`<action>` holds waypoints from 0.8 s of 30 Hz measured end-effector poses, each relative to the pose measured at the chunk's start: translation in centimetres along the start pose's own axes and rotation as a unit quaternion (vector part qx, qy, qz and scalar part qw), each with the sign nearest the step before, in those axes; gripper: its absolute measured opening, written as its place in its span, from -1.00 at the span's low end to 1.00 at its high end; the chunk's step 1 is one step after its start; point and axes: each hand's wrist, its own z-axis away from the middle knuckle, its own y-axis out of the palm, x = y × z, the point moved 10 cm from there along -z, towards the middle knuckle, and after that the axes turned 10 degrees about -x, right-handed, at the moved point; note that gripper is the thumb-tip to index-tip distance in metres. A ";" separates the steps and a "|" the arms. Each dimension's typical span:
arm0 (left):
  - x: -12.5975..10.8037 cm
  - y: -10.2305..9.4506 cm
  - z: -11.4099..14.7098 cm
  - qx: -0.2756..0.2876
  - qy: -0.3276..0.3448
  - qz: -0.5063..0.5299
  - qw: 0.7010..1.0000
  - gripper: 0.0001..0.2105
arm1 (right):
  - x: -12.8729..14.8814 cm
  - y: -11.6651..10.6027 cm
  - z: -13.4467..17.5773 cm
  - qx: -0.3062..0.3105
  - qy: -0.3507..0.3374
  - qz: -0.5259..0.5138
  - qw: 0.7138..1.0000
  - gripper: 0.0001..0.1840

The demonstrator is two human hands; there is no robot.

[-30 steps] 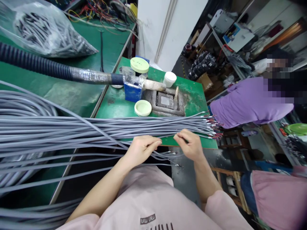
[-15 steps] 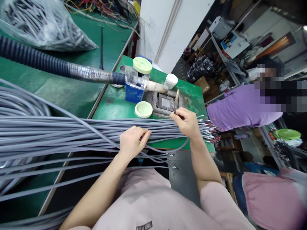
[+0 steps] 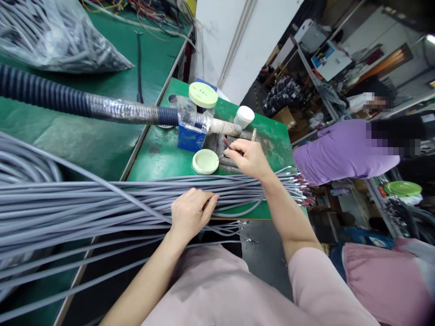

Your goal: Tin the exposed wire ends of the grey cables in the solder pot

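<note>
My right hand is closed around the end of a grey cable, and its dark and red wire ends stick out past the fingers. Thin strands reach toward the rim of a shallow pale-green tub just left of that hand. Behind the fingers, partly covered, lies a square metal pot set in a grey block. My left hand lies over the bundle of grey cables, fingers curled on a grey cable that loops toward my right hand; the grip itself is mostly hidden.
A ribbed hose ends in a pale nozzle beside a blue box. A lidded tub and a white cup stand behind. A bag of grey cable pieces lies left. A person in purple is at right.
My right hand has moved left and away from me with the wire ends, from above the cable bundle to beside the pale-green tub. My left hand stays almost where it was.
</note>
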 end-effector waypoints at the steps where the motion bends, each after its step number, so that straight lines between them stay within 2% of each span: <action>1: 0.1 0.0 0.0 0.001 -0.002 0.001 1.000 -0.86 | -0.1 0.1 -0.1 0.002 0.001 0.001 1.000 -0.65; 9: 0.4 0.4 0.3 0.014 -0.016 0.013 1.000 -0.84 | -0.9 1.2 -1.2 0.025 0.017 0.020 0.999 -0.66; 13: 0.4 0.4 0.3 0.018 -0.023 0.009 1.000 -0.82 | -0.6 3.3 -1.6 0.077 0.012 0.059 0.995 -0.69; 18: 0.2 0.1 0.1 0.015 -0.021 0.007 1.000 -0.80 | -0.5 6.5 -1.6 0.148 -0.006 0.158 0.976 -0.75; 24: 0.3 0.1 0.1 0.017 -0.026 0.002 1.000 -0.77 | -1.0 8.2 -1.5 0.183 -0.007 0.234 0.955 -0.74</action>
